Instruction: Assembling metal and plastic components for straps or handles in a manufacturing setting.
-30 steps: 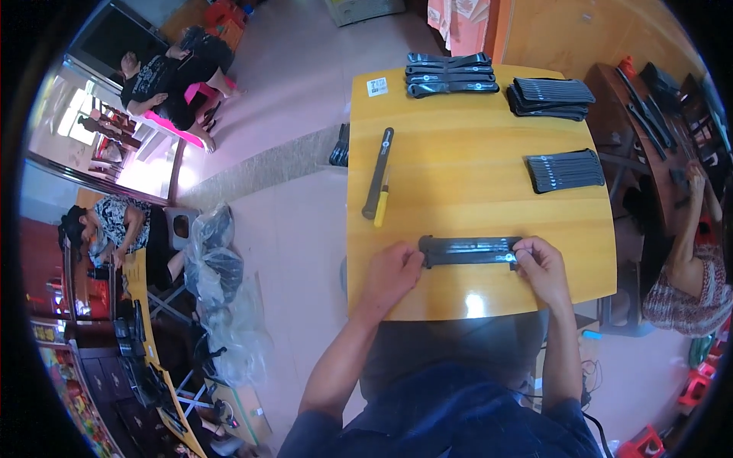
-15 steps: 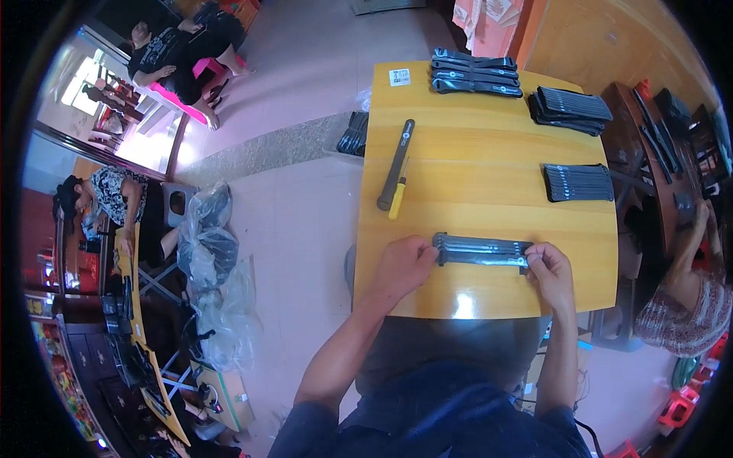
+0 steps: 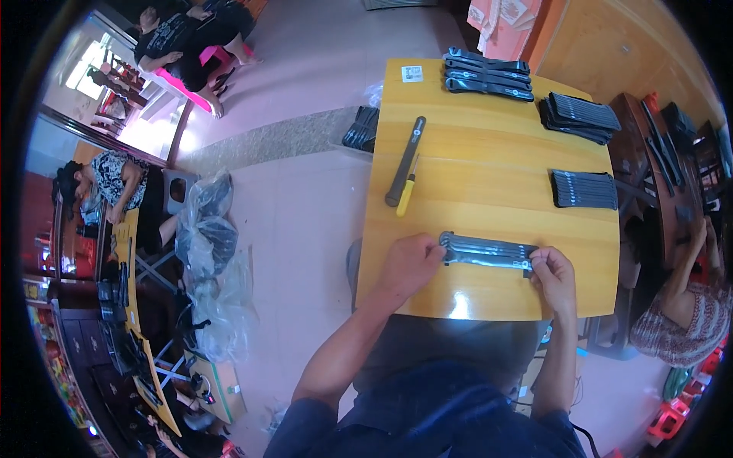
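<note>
A short stack of flat black straps [image 3: 489, 249] lies crosswise near the front edge of the yellow wooden table [image 3: 489, 294]. My left hand [image 3: 412, 267] pinches its left end between thumb and fingers. At the other end, my right hand [image 3: 555, 276] is closed on the stack's right tip, thumb on top. Farther off to the left lies a single black strap [image 3: 405, 164], beside a slim pointed tool with a yellow handle [image 3: 406, 197]. To the right rests another flat stack of black straps [image 3: 585, 189].
At the table's far side are a banded bundle of black straps [image 3: 487, 76] and a thicker strap pile [image 3: 580, 117]. Clear plastic bags [image 3: 217, 282] sit on the floor to the left. People sit at other tables left and right, and one person sits on a pink chair [image 3: 187, 84].
The whole view has shifted slightly, so the table sits a little farther right. Both hands keep their hold on the strap stack's ends, with hardly any movement.
</note>
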The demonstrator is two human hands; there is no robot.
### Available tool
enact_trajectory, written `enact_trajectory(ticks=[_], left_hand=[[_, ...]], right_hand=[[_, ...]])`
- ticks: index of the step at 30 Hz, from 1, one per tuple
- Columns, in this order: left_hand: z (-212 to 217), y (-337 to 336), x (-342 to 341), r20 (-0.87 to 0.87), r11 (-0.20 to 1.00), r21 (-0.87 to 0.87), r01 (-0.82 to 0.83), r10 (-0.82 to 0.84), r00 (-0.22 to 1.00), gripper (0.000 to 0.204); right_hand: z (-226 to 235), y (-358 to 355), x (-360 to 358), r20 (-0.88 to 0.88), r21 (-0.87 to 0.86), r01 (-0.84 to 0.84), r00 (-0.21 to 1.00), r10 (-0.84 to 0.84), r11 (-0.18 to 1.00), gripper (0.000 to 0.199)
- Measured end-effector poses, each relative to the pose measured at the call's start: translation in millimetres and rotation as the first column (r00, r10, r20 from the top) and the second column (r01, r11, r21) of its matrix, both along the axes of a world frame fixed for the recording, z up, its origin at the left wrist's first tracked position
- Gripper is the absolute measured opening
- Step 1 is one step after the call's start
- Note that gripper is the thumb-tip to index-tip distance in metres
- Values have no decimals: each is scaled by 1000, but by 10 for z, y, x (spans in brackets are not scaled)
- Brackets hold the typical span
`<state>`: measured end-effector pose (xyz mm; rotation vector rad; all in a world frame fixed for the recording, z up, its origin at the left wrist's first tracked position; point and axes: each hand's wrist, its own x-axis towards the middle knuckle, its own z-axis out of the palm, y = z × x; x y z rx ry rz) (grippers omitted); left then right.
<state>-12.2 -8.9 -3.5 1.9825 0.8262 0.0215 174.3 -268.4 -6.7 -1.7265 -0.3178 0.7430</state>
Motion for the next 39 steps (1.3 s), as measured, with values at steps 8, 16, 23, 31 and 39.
enact_trajectory(ticks=[8, 16, 23, 31, 39], left_hand=[[-20, -20, -6, 57, 997, 81, -1, -3, 998, 24], [-57, -23, 2, 111, 987, 164, 5, -23, 993, 24], [-65, -16, 17, 92, 994, 109, -4, -6, 996, 24], [17, -9, 49, 33, 996, 85, 6, -9, 999, 23], [14, -2, 39, -3, 1000, 15, -8, 8, 1000, 22]], right_hand=[[-35, -19, 17, -28, 1, 15, 1000, -15, 1000, 6], [-15, -14, 31, -37, -4, 7, 999, -7, 1000, 6], [-5, -4, 13, -2, -27, 7, 1000, -7, 1000, 6], [-28, -1, -1, 30, -21, 10, 999, -9, 1000, 6], [-9, 9, -4, 38, -25, 2, 999, -1, 1000, 6]])
